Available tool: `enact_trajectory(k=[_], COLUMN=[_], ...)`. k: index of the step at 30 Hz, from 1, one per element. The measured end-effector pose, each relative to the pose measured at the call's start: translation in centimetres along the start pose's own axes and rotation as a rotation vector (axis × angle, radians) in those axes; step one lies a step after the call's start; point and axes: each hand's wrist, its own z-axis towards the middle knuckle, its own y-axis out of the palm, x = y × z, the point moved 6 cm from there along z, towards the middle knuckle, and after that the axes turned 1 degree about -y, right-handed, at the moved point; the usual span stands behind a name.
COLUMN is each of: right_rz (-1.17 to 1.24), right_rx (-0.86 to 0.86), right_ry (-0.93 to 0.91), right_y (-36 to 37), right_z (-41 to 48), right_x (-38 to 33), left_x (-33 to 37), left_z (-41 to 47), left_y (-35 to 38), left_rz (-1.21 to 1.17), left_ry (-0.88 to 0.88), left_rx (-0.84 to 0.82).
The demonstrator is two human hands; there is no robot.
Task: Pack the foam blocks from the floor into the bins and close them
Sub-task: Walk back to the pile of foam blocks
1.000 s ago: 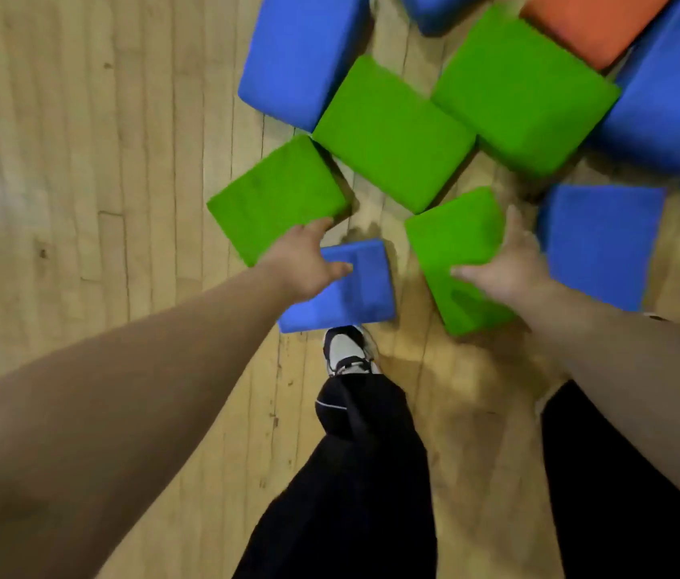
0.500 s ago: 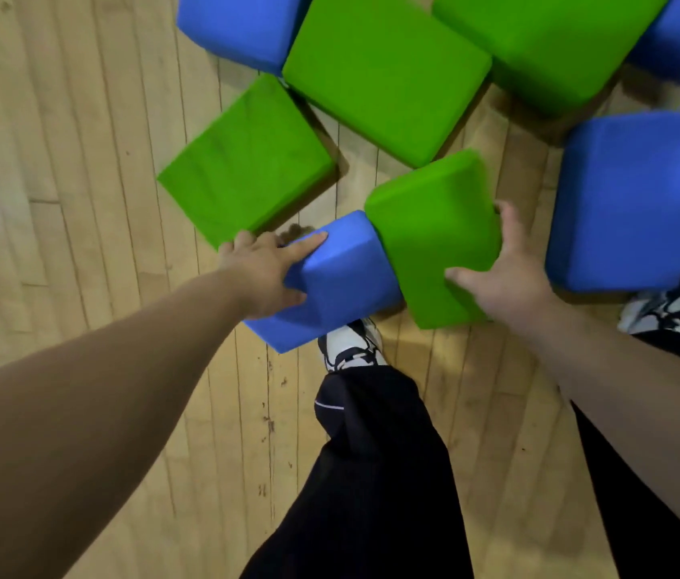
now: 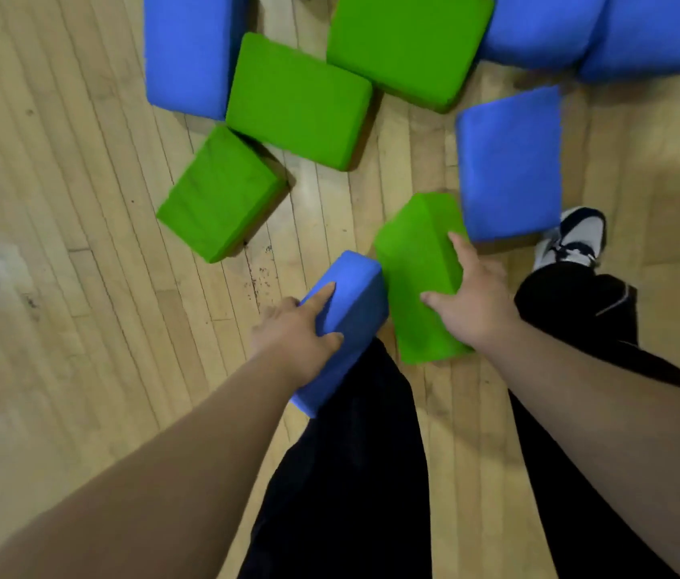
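My left hand point(image 3: 294, 334) grips a small blue foam block point(image 3: 348, 311) held above the floor, over my left trouser leg. Beside it, my right hand point(image 3: 470, 298) grips a green foam block point(image 3: 417, 261) by its right side; the two held blocks touch along one edge. More blocks lie on the wooden floor beyond: a green one point(image 3: 219, 194) to the left, a larger green one point(image 3: 298, 100) behind it, and a blue one point(image 3: 509, 160) to the right. No bin is in view.
A tall blue block point(image 3: 188, 52), another green block point(image 3: 407, 41) and further blue blocks point(image 3: 605, 29) crowd the top edge. My black trousers point(image 3: 351, 474) and one white shoe point(image 3: 576, 238) stand on the plank floor point(image 3: 58, 286).
Both hands have lifted their blocks off the floor and drawn them toward my body. The view has shifted, so the pile on the floor sits farther away.
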Motion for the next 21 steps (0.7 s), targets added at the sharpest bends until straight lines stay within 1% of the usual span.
enact_trajectory(k=[2, 5, 8, 12, 14, 17, 21], right_rz=[0.086, 0.183, 0.215, 0.211, 0.228, 0.281, 0.429], right_rx=[0.018, 0.075, 0.18, 0.284, 0.325, 0.38, 0.502], right_ry=[0.053, 0.064, 0.053, 0.058, 0.087, 0.135, 0.209], right_y=[-5.3, -15.6, -26.0, -36.8, -40.8, -45.0, -46.7], right_z=[-4.8, -12.7, -20.5, -28.6, -31.4, -35.0, -40.6], right_x=[1.5, 2.3, 3.1, 5.1, 6.9, 10.3, 14.4], left_x=[3.4, 9.4, 16.5, 26.1, 30.9, 37.5, 43.2], left_z=[-5.1, -12.7, -19.5, -27.5, -30.8, -34.9, -39.6], left_y=[-2.6, -8.7, -15.1, -22.3, -24.5, -25.9, -26.9], left_rz=[-0.025, -0.046, -0.093, -0.082, -0.1, -0.099, -0.082], left_ry=[0.022, 0.087, 0.175, 0.31, 0.356, 0.485, 0.646], left_rx=[-0.004, 0.042, 0.113, 0.2, 0.218, 0.218, 0.243])
